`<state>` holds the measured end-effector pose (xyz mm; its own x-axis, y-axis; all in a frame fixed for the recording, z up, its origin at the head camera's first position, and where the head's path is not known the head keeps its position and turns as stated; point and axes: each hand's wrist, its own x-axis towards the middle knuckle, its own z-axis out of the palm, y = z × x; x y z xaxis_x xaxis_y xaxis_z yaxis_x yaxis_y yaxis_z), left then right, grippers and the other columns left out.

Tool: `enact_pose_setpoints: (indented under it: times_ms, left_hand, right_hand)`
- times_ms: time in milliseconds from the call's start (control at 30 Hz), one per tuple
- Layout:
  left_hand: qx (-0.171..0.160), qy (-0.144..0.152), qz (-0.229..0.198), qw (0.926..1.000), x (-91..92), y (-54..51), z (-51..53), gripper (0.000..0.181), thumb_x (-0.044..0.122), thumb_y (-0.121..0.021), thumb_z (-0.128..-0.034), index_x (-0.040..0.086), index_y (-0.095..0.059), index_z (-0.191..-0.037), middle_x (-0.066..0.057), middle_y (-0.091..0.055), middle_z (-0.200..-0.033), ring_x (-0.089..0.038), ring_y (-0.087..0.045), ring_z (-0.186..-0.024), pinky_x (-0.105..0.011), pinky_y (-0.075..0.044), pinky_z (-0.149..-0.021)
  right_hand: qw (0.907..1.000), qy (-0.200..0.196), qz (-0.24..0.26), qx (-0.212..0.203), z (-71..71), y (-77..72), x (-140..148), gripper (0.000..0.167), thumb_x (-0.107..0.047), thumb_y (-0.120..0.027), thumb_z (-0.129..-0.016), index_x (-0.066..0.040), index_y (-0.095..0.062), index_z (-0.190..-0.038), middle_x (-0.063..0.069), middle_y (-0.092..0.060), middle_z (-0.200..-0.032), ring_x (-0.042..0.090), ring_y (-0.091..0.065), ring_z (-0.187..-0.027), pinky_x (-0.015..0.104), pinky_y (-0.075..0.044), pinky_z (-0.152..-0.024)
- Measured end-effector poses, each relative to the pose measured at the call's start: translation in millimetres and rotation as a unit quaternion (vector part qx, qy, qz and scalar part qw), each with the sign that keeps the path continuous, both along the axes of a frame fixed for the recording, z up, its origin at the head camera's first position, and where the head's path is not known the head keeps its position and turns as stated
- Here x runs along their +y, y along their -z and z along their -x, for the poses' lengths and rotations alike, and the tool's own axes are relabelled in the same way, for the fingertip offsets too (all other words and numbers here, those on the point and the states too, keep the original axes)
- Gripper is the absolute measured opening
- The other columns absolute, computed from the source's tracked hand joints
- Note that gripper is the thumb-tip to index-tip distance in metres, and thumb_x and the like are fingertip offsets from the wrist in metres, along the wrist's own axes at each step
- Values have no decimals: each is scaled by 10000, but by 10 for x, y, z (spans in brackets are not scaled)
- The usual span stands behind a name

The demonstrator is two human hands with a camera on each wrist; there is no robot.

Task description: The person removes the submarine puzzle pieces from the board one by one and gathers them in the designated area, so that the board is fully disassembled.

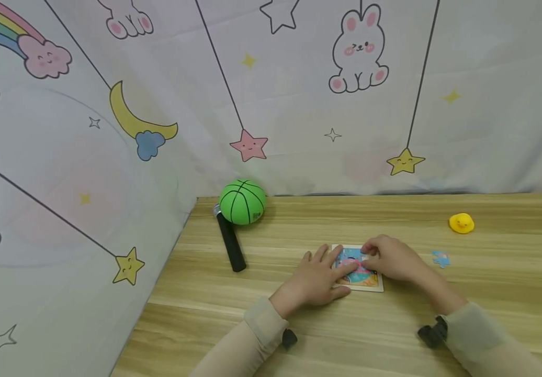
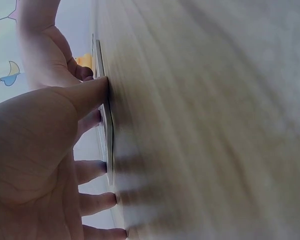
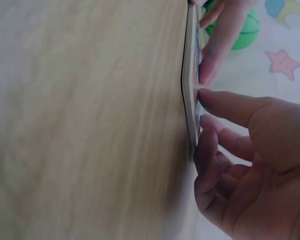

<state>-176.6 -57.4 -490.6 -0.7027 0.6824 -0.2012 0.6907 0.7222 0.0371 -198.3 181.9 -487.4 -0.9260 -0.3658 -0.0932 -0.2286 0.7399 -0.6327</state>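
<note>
A small jigsaw puzzle with a pale border and a blue, pink and orange picture lies flat on the table. My left hand rests across its left side with fingers spread, the forefinger reaching over the picture. In the left wrist view, the left thumb touches the board's near edge. From the right, my right hand has its thumb and forefinger at the picture's upper right, pinching a puzzle piece mostly hidden by them. Its other fingers are curled in the right wrist view. A loose blue puzzle piece lies to the right.
A yellow rubber duck sits at the back right of the wooden table. At the back left are a green ball and a black microphone. A printed cloth hangs along the table's back edge.
</note>
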Motion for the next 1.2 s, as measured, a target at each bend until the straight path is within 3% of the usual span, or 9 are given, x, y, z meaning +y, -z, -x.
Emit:
enact_pose_setpoints:
  times_ms: [433,800,1200]
  left_hand:
    - [-2,-14,62,10000,9,-32,-9,618,631,-408,-1057,474,-252,-1633,-39,-151,-1732,-348,-206,-1558,-590,-318,-1162]
    - [43,-16,202,9998,18,-44,-12,623,634,-394,-1059,481,-222,-1637,-33,-142,-1733,-336,-204,-1559,-572,-318,-1164]
    - [56,-36,230,9997,29,-8,11,629,659,-394,-1047,490,-231,-1631,-27,-140,-1734,-336,-212,-1556,-575,-339,-1151]
  right_hand:
    - [9999,151,6,-56,6,24,-28,222,-187,-787,-906,-47,-705,-1058,10,-656,-928,174,-586,-816,405,-506,-749]
    - [9994,241,-41,252,-6,0,-39,45,-120,-719,-960,-78,-714,-976,-23,-659,-830,150,-592,-758,383,-500,-710]
    - [9979,311,553,117,-13,-29,124,95,-172,-698,-1000,-103,-741,-1049,-6,-700,-963,178,-643,-885,427,-531,-808]
